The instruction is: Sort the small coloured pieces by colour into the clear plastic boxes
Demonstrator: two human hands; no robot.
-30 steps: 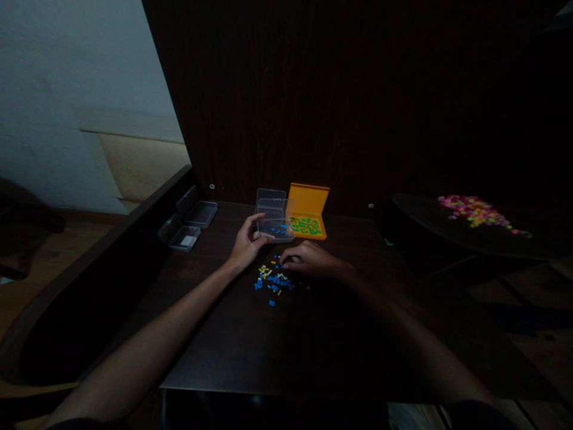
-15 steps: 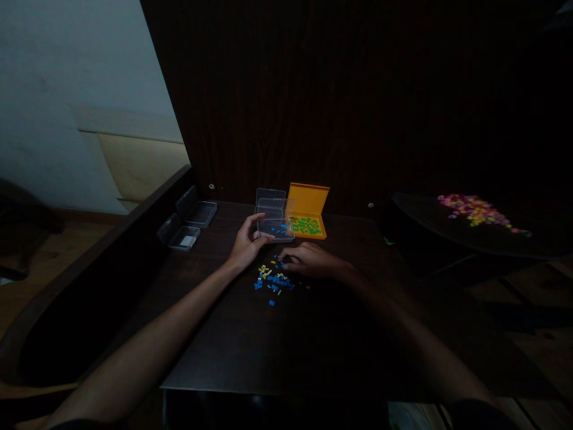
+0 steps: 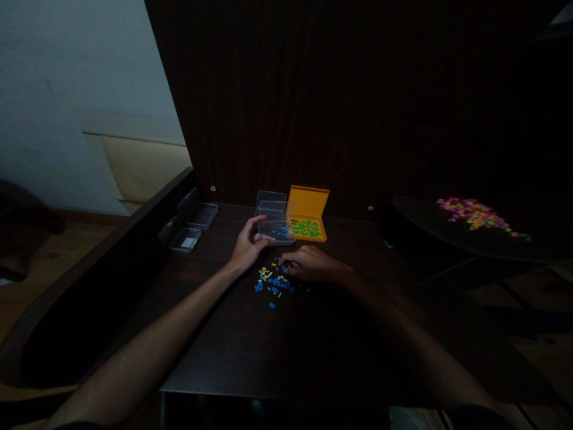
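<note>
My left hand [image 3: 246,246] grips the near left edge of a clear plastic box [image 3: 276,226] whose lid stands open; a few blue pieces lie inside it. My right hand [image 3: 310,264] rests knuckles up on the dark table [image 3: 250,346], its fingertips pinched together at the right edge of a scatter of small blue and yellow pieces [image 3: 271,280]. What the fingertips hold is too small to make out. An open orange box [image 3: 308,214] with green pieces in it stands just right of the clear box.
Two more clear boxes [image 3: 188,224] with open lids sit at the table's far left edge. A dark round surface at the right carries a heap of pink and yellow pieces [image 3: 473,213]. A dark wooden panel rises behind the table.
My right hand has shifted slightly over the scattered pieces. My left hand stays on the clear box. The view has tilted down a little.
</note>
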